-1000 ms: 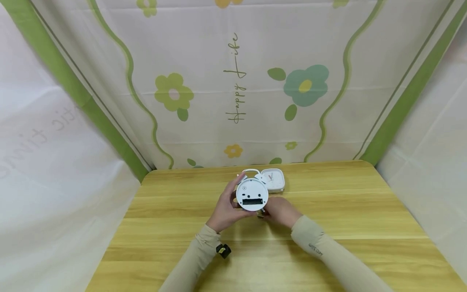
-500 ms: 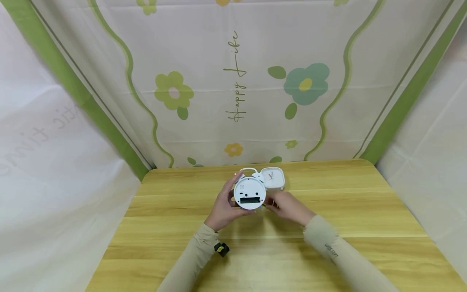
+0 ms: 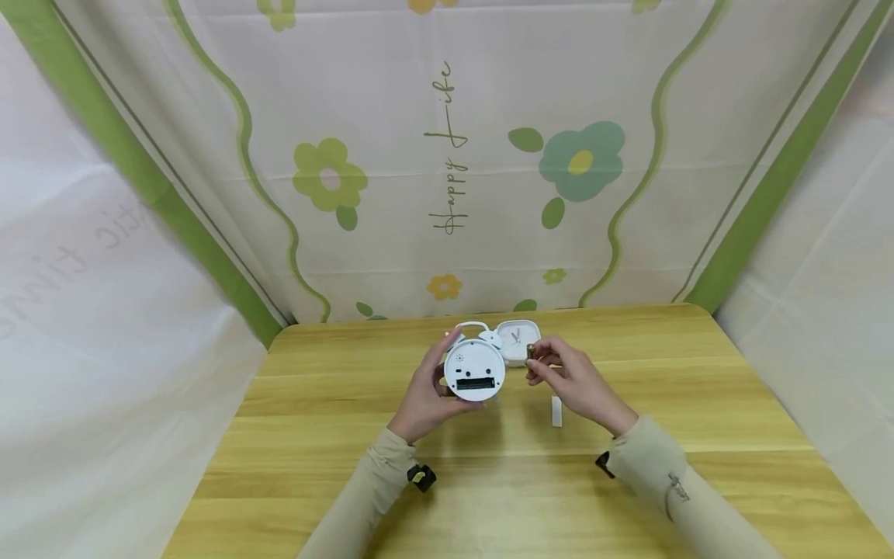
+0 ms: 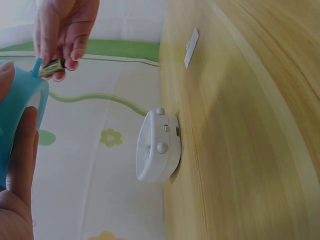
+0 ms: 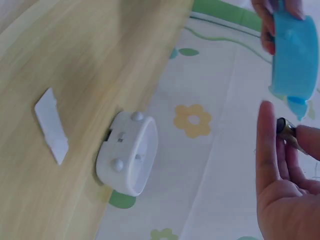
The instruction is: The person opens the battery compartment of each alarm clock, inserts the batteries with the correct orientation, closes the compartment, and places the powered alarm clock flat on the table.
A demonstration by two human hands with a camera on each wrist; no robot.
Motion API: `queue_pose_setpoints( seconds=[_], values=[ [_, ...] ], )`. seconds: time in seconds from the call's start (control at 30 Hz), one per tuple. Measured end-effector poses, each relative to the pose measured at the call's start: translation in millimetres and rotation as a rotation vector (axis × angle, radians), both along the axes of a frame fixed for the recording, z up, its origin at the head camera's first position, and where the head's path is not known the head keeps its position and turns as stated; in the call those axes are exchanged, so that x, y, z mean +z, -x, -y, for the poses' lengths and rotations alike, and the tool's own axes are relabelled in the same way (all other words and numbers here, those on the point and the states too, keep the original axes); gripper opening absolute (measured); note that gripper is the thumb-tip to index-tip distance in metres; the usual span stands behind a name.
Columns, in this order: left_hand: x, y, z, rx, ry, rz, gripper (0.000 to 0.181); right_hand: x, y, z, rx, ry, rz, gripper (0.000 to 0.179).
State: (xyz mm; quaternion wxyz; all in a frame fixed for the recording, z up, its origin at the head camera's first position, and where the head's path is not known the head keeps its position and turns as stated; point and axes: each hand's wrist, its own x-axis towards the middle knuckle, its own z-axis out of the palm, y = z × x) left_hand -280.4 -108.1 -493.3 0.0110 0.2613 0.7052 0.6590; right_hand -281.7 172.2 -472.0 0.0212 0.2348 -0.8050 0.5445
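Observation:
My left hand [image 3: 422, 396] grips a twin-bell alarm clock [image 3: 473, 361] by its side, off the table. Its white back faces the head camera, showing a dark, uncovered battery slot [image 3: 476, 383] low on it. The clock's body [image 4: 20, 110] looks blue in the left wrist view. To the right of the clock, my right hand [image 3: 580, 384] pinches a small battery [image 3: 531, 352] between thumb and fingers, apart from the slot. In the right wrist view, the battery [image 5: 286, 128] shows one dark end past the thumb. A white battery cover [image 3: 556, 411] lies on the table below this hand.
Behind the held clock, a square white clock [image 3: 518, 341] sits on the wooden table [image 3: 335, 450], near its back edge. A flowered curtain [image 3: 391, 155] rises directly behind the table, and fabric also hangs on both sides.
My right hand has moved right and up from beside the clock's lower edge, bringing the battery into view. The white cover now shows on the table. My left hand and clock shifted slightly left.

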Motion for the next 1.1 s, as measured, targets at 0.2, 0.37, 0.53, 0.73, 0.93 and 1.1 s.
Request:
queue_pose_setpoints(
  seconds=[0.2, 0.37, 0.53, 0.73, 0.93, 1.1],
  values=[
    [-0.9, 0.3, -0.8, -0.004, -0.01, -0.013, 0.122, 8.9, -9.1, 3, -0.014, 0.045, -0.051, 0.013],
    [-0.6, -1.1, -1.6, 0.001, -0.006, -0.008, 0.122, 15.2, -17.6, 6, 0.014, 0.06, -0.15, 0.013],
    [0.4, -2.5, -2.9, 0.011, 0.011, -0.01, 0.122, 19.5, -23.4, 10, 0.018, 0.078, -0.288, 0.018],
    [0.5, -1.9, -4.7, 0.003, 0.011, -0.04, 0.121, 21.4, -27.3, 13, -0.022, 0.057, -0.427, 0.032],
    [-0.8, -1.4, -6.1, 0.002, 0.011, -0.055, 0.121, 22.6, -29.3, 13, -0.008, 0.018, -0.523, 0.038],
    [-2.1, -1.1, -7.3, 0.004, 0.012, -0.057, 0.121, 22.9, -30.5, 12, 0.018, 0.018, -0.527, 0.034]
  ],
)
